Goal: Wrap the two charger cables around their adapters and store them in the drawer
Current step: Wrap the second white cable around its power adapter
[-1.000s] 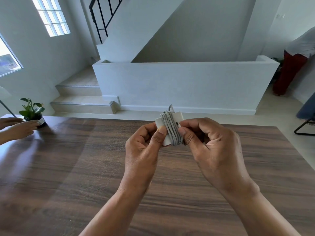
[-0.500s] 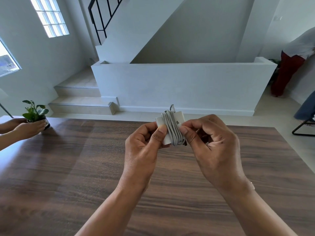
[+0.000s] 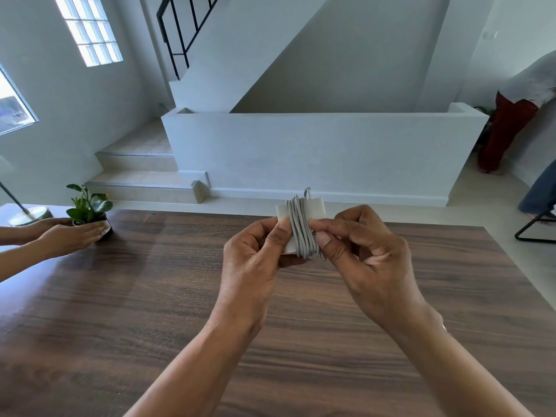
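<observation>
While you hold it up over the far half of the wooden table (image 3: pixel 150 296), the white adapter (image 3: pixel 282 213) sits between both your hands, clear of the tabletop. Grey cable (image 3: pixel 302 233) is wound in a tight band round the adapter's middle, several turns side by side. A short bit of cable loops up past the adapter's top edge (image 3: pixel 307 192).

Your left hand (image 3: pixel 252 260) grips the adapter's left side, thumb pressed flat on the face just beside the coil, other fingers curled behind. Your right hand (image 3: pixel 367 254) pinches at the right side of the coil, thumb tip and forefinger closed on the cable; remaining fingers curled into the palm. Can't tell whether the plug end is tucked in, your fingers cover it.

Only one adapter in view. No drawer visible.

At the table's far left corner: small potted plant (image 3: pixel 88 206), with another person's hands (image 3: pixel 72 236) cupped round its pot. Beyond the table's far edge: white low wall (image 3: pixel 325 152) and stairs (image 3: pixel 141 176). Past the table's right side: a person bending over (image 3: pixel 517 109) by the wall.
</observation>
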Demonstrator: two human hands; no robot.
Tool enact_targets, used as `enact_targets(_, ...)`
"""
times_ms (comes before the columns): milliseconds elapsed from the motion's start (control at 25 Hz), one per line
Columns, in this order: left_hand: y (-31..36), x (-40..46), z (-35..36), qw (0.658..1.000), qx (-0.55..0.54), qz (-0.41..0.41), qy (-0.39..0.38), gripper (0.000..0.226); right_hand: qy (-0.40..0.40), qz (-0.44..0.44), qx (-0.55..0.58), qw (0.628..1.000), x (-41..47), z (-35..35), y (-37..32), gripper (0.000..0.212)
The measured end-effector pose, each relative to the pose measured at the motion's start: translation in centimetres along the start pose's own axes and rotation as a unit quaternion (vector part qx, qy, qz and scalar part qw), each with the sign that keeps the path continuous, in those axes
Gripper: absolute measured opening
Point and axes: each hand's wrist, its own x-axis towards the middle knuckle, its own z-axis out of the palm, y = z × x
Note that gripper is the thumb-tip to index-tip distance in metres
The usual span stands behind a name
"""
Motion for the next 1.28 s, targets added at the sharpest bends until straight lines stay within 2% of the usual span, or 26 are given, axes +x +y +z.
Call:
enact_targets(240,-0.3,0.1,-0.2,0.999,0.040,-0.014,-0.004,0.025,-0.023,0.141,0.073,0.987,0.7,-1.3,0.4,0.015)
enact_targets(400,-0.3,0.3,-0.4,0.999,0.045,-0.019,-0.015,0.032,-0.021,0.262,0.194,0.945,0.9,-1.2,0.7,0.035)
enact_targets(520,-0.3,0.5,-0.5,0.997,0.061,-0.030,-0.036,0.033,-0.035,0.305,0.260,0.916,1.0,-1.1,0.9,0.045)
enact_targets(680,-0.4,0.6,-0.6,0.994,0.085,-0.033,-0.053,0.033,-0.041,0.298,0.242,0.922,1.1,-0.8,0.9,0.045)
enact_targets(840,-0.2,1.3,-0.4,0.993,0.103,-0.021,-0.056,0.033,-0.025,0.279,0.203,0.938,1.4,-0.8,0.7,0.034)
enact_targets(960,-0.2,1.7,-0.2,0.993,0.114,-0.021,-0.034,0.030,0.013,0.224,0.123,0.967,1.2,-0.8,0.4,0.040)
enact_targets(1080,-0.7,1.4,0.1,0.993,0.118,-0.020,-0.006,0.030,0.045,0.149,0.023,0.988,0.1,-0.4,0.4,0.021)
enact_targets(1160,-1.0,1.4,0.2,0.992,0.125,-0.017,0.005,0.022,0.040,0.110,-0.010,0.993,-0.8,0.0,0.4,0.009)
enact_targets(1280,-1.4,1.3,0.2,0.991,0.131,-0.016,0.011,0.016,0.042,0.105,-0.017,0.993,-1.5,0.6,0.5,0.011)
